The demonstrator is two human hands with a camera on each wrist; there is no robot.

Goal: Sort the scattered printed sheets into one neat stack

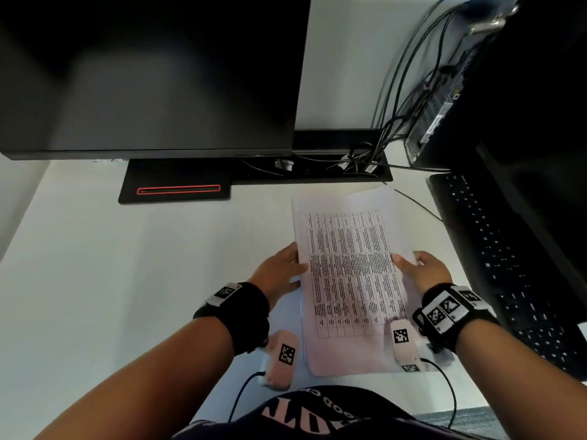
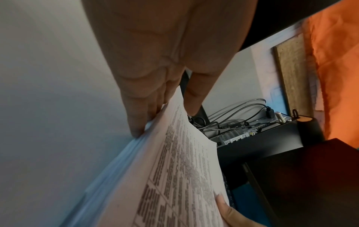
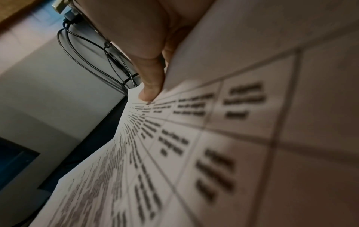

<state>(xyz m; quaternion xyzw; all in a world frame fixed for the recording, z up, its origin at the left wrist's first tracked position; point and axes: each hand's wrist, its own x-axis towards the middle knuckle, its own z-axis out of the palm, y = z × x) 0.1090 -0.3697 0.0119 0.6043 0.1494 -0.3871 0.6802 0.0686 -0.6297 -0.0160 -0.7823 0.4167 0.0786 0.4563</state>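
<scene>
A stack of printed sheets (image 1: 349, 274) with a dense table on top is held a little above the white desk (image 1: 133, 274), between both hands. My left hand (image 1: 282, 271) grips the stack's left edge, thumb on the top sheet and fingers under it. The left wrist view shows those fingers (image 2: 139, 122) against the layered edges of the stack (image 2: 174, 169). My right hand (image 1: 419, 269) pinches the right edge, its thumb (image 3: 151, 86) pressed on the printed page (image 3: 223, 145). The sheets look roughly aligned.
A dark monitor (image 1: 149, 74) stands behind, its base (image 1: 178, 185) on the desk. At the right lies a black keyboard (image 1: 508, 268), close to my right hand. A computer case (image 1: 495, 81) and tangled cables (image 1: 362, 160) fill the back right.
</scene>
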